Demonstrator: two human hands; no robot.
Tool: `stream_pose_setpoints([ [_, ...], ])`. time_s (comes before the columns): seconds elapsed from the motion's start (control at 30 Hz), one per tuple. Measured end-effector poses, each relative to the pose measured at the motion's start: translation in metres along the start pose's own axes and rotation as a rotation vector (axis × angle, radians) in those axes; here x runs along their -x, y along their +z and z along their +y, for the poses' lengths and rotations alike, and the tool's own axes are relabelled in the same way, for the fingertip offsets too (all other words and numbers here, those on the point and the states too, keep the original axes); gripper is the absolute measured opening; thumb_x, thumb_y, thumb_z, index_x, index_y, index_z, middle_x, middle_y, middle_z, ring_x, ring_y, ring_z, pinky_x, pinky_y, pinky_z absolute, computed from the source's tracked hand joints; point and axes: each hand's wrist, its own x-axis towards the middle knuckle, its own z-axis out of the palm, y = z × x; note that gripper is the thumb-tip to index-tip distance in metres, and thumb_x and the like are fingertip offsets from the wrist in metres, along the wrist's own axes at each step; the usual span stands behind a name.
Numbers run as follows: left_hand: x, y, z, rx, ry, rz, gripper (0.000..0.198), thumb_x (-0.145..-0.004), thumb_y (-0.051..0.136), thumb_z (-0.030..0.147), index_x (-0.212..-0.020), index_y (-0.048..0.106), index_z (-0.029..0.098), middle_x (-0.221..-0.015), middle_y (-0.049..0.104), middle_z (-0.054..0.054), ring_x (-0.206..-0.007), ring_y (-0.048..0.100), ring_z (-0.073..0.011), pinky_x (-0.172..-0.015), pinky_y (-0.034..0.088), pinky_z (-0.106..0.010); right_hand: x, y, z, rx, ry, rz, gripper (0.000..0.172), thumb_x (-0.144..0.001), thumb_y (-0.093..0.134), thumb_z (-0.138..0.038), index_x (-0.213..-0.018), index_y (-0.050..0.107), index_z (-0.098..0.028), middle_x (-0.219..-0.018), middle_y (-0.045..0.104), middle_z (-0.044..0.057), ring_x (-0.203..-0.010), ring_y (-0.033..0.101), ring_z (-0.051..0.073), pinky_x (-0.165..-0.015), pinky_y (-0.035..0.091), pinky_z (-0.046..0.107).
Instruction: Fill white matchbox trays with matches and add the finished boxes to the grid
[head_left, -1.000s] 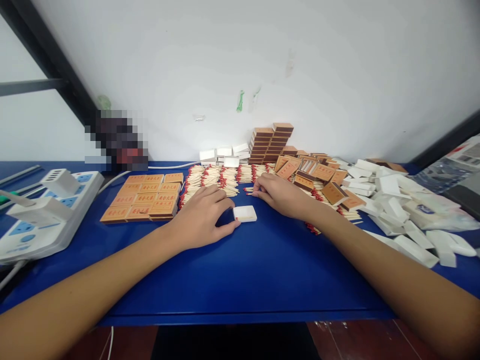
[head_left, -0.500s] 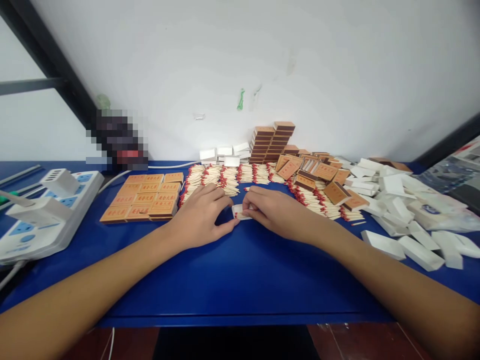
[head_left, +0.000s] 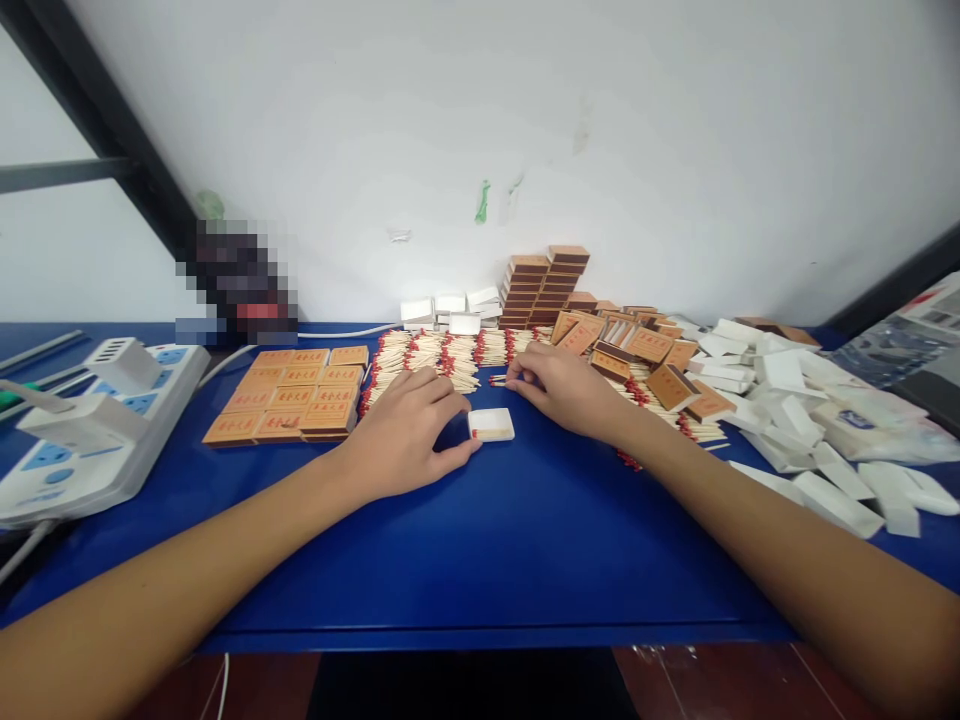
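Observation:
A small white matchbox tray (head_left: 495,419) lies on the blue table in front of me, with a few red-tipped matches (head_left: 491,435) along its near side. My left hand (head_left: 409,435) grips the tray's left end between thumb and fingers. Beyond the tray and to its right, my right hand (head_left: 559,385) has its fingertips pinched at the end of loose matches (head_left: 498,380); how many they hold is unclear. Rows of matches (head_left: 409,352) lie just behind both hands.
Filled-looking orange matchboxes (head_left: 281,397) sit in a block at left, beside a white power strip (head_left: 150,420). Matchboxes (head_left: 544,290) are stacked against the wall. Loose orange sleeves (head_left: 651,342) and a heap of white trays (head_left: 787,370) cover the right side.
My right hand has moved from the tray up and away to the loose matches behind it, uncovering the tray. My left hand stays on the tray.

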Motion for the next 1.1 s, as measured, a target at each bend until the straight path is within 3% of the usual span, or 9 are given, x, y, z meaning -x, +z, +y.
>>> stream_pose_setpoints([
  [0.23, 0.001, -0.001, -0.001, -0.007, 0.017, 0.014, 0.03, -0.101, 0.065, 0.043, -0.111, 0.073, 0.016, -0.103, 0.071, -0.009, -0.105, 0.062, -0.0291, -0.096, 0.05, -0.046, 0.003, 0.001, -0.001, 0.03, 0.008, -0.033, 0.013, -0.104, 0.052, -0.023, -0.099, 0.062, -0.019, -0.101, 0.066, 0.011, -0.092, 0.061, 0.026, -0.079, 0.046, 0.036],
  [0.43, 0.001, 0.0, -0.003, -0.042, -0.012, 0.041, 0.03, -0.099, 0.068, 0.044, -0.109, 0.073, 0.016, -0.1, 0.071, -0.008, -0.102, 0.062, -0.0292, -0.093, 0.05, -0.046, 0.012, -0.012, -0.022, -0.029, -0.101, 0.071, 0.013, -0.106, 0.051, -0.026, -0.1, 0.06, -0.02, -0.102, 0.065, 0.01, -0.092, 0.062, 0.025, -0.078, 0.046, 0.035],
  [0.67, 0.0, 0.0, -0.001, -0.054, -0.04, 0.001, 0.029, -0.098, 0.068, 0.044, -0.104, 0.074, 0.016, -0.097, 0.071, -0.009, -0.101, 0.062, -0.0295, -0.094, 0.05, -0.046, 0.025, -0.007, -0.046, -0.038, -0.208, -0.036, 0.015, -0.108, 0.048, -0.023, -0.1, 0.061, -0.02, -0.103, 0.064, 0.009, -0.087, 0.062, 0.021, -0.076, 0.045, 0.032],
  [0.77, 0.0, -0.001, -0.001, -0.037, -0.039, -0.016, 0.03, -0.098, 0.068, 0.045, -0.104, 0.073, 0.017, -0.099, 0.071, -0.009, -0.102, 0.062, -0.0295, -0.094, 0.05, -0.046, 0.022, -0.003, -0.04, -0.097, -0.217, -0.051, 0.018, -0.108, 0.047, -0.023, -0.099, 0.062, -0.021, -0.102, 0.065, 0.008, -0.086, 0.061, 0.02, -0.077, 0.045, 0.032],
  [0.93, 0.0, -0.001, -0.001, -0.011, -0.036, -0.021, 0.03, -0.1, 0.066, 0.045, -0.108, 0.074, 0.017, -0.096, 0.071, -0.009, -0.102, 0.062, -0.0292, -0.094, 0.051, -0.046, 0.008, -0.005, -0.012, -0.081, -0.08, 0.075, 0.011, -0.104, 0.055, -0.026, -0.102, 0.064, -0.02, -0.097, 0.065, 0.008, -0.088, 0.06, 0.023, -0.077, 0.044, 0.034],
  [1.1, 0.0, 0.0, 0.0, 0.008, -0.026, -0.014, 0.031, -0.101, 0.065, 0.045, -0.109, 0.074, 0.016, -0.098, 0.071, -0.009, -0.104, 0.062, -0.0295, -0.095, 0.051, -0.047, 0.001, -0.001, 0.006, -0.038, -0.054, 0.033, 0.012, -0.102, 0.056, -0.025, -0.102, 0.067, -0.02, -0.1, 0.064, 0.009, -0.092, 0.061, 0.024, -0.08, 0.045, 0.035],
])
